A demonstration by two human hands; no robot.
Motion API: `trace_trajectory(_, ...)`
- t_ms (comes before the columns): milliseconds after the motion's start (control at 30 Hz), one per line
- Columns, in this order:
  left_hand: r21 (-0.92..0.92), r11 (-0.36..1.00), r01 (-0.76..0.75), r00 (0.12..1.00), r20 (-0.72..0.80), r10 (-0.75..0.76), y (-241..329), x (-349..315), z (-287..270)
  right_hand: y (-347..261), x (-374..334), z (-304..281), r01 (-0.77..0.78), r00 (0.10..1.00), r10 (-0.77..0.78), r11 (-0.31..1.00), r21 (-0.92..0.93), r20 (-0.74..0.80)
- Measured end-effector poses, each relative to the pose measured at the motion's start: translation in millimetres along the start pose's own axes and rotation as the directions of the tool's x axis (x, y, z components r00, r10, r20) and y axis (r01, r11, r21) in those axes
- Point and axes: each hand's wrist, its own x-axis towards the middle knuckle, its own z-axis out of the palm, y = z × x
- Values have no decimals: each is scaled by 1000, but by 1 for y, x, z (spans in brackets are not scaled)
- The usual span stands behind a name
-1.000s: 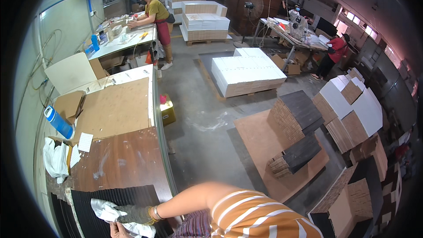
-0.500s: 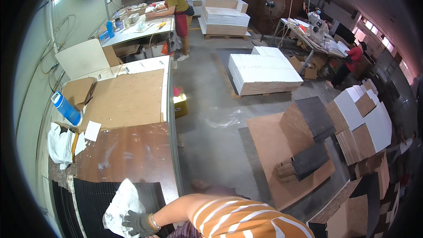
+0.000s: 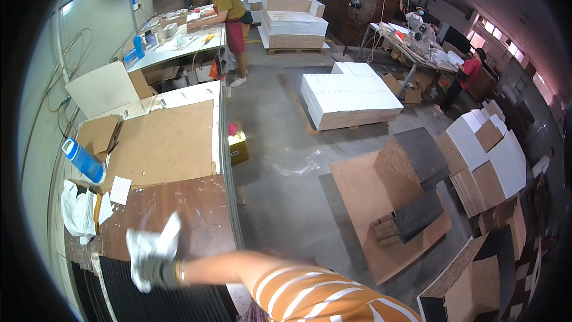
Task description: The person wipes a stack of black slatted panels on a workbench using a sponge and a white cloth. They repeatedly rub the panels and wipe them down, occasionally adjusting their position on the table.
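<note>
My right hand [image 3: 159, 273], in a dark grey glove, is closed on a crumpled white cloth [image 3: 143, 244]. Motion blurs both a little. The cloth lies over the far left part of a row of thin black boards [image 3: 173, 301], packed side by side at the near end of the brown worktable [image 3: 196, 206]. My orange-and-white striped sleeve reaches in from the lower right. My left hand does not show.
On the table are a blue bottle [image 3: 82, 160], a white bag [image 3: 77, 211], a small white sheet [image 3: 120, 191] and a cardboard sheet [image 3: 161, 143]. White board stacks [image 3: 351, 92] and dark stacks [image 3: 420, 158] stand on the floor to the right. Co-workers stand at farther tables.
My right hand has moved up and left with the cloth, away from the near edge, baring more of the black boards. The whole view has shifted slightly.
</note>
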Motion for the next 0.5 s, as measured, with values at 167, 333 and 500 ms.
trace_trajectory(167, -11, 1000, 12, 1000, -18, -12, -7, 1, 7, -74, -36, 52, 478, 853, -514, 840, 254, 94)
trace_trajectory(333, -49, 998, 40, 999, -11, -41, -15, -17, 9, 61, 15, -41, -128, 962, 125, 992, -3, 245)
trace_trajectory(500, 59, 977, 206, 978, -16, -206, -85, -11, 25, 41, 52, -72, 84, 934, 32, 948, -306, 355)
